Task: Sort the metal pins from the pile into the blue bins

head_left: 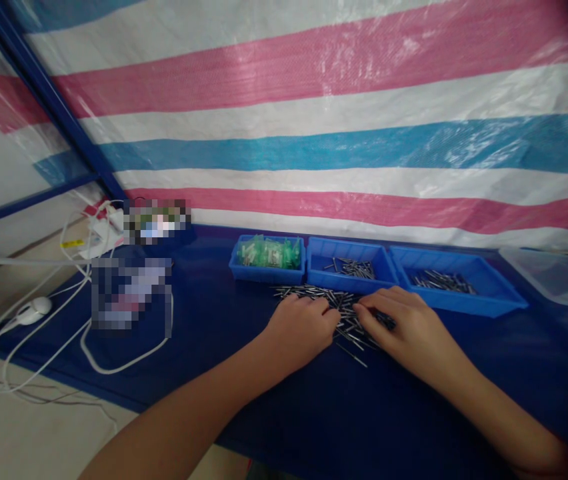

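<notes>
A loose pile of thin metal rods (351,327) lies on the dark blue table, with both hands in it. My left hand (301,330) rests at the pile's left side, fingers curled and closed; what they hold, if anything, is hidden beneath them. On the right side, my right hand (407,327) is closed with thumb and forefinger near each other, and dark rods show in the gap between them. Just behind the pile, a middle blue bin (324,279) and a right blue bin (494,305) contain similar rods.
Left of those bins, another blue bin (244,272) holds green-wrapped packets (271,253). A clear plastic container (554,277) sits at far right. White cables (87,347) and a power strip (107,230) lie at left, near blurred items. A striped plastic sheet (314,153) hangs behind the table.
</notes>
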{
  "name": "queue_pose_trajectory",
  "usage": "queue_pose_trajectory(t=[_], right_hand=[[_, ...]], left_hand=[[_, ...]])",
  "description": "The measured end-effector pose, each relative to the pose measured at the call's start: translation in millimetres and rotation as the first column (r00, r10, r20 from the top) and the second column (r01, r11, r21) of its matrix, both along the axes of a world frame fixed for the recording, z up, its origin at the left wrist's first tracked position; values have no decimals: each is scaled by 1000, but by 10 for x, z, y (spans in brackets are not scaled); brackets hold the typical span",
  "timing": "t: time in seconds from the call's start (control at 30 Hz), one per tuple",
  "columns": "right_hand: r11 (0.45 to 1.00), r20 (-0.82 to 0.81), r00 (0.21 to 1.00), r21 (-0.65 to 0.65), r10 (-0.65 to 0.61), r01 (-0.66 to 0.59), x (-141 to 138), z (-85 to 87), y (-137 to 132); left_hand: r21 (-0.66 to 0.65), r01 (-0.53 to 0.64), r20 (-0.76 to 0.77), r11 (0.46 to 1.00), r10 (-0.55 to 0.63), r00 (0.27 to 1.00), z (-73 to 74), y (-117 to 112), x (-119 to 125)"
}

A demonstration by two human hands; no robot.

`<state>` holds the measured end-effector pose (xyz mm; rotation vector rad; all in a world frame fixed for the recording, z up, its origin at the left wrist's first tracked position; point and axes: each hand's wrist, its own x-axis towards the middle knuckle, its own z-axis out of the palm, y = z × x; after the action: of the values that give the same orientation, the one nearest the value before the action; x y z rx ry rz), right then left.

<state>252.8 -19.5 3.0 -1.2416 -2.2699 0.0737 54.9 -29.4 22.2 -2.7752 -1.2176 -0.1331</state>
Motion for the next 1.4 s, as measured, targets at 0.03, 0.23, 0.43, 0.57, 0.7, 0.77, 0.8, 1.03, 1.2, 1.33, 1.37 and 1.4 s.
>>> queue_pose_trajectory(t=[0.03, 0.23, 0.43, 0.57, 0.7, 0.77, 0.8, 1.03, 1.2, 1.33, 1.37, 1.4], right_hand=[[1000, -3, 1000, -2, 6, -6, -4, 0, -3], [994, -94, 993, -73, 77, -84, -58, 12, -35], [961, -350, 937, -252, 14, -109, -111, -11, -67], [937, -512, 855, -330, -79, -111, -115, -28, -60], [920, -668, 727, -366, -156, -139, -137, -22, -72], [916, -693, 696, -379, -187, -131, -150, -12, -85], [917, -696, 690, -380, -196, -123, -155, -7, -92], [951, -633, 771, -275, -70, -139, -147, 25, -151], [980, -558, 829, -154, 20, -128, -120, 30, -193], [987, -572, 820, -125, 9, -98, -86, 25, -177], [987, -570, 822, -129, 4, -94, -80, 31, -169], [987, -563, 827, -134, 1, -92, -77, 40, -162]], left_hand=[[1, 5, 4, 1000, -5, 1000, -5, 4, -3], [-46, 13, 131, 999, -7, 991, -8, 38, -42], [-206, 10, 426, 978, 81, 901, 16, 33, -54], [-274, 28, 554, 961, 134, 822, 26, 27, -27], [-307, 41, 625, 951, 169, 762, 55, 10, 9], [-342, 42, 631, 939, 196, 750, 69, -2, 22], [-362, 44, 630, 931, 209, 748, 74, -8, 26], [-421, 99, 635, 902, 215, 742, 49, -2, 35], [-381, 130, 659, 915, 170, 733, 51, 12, 17], [-369, 88, 667, 925, 198, 718, 65, 26, -2], [-365, 77, 671, 928, 204, 713, 68, 31, -8], [-356, 69, 677, 932, 206, 706, 70, 34, -13]])
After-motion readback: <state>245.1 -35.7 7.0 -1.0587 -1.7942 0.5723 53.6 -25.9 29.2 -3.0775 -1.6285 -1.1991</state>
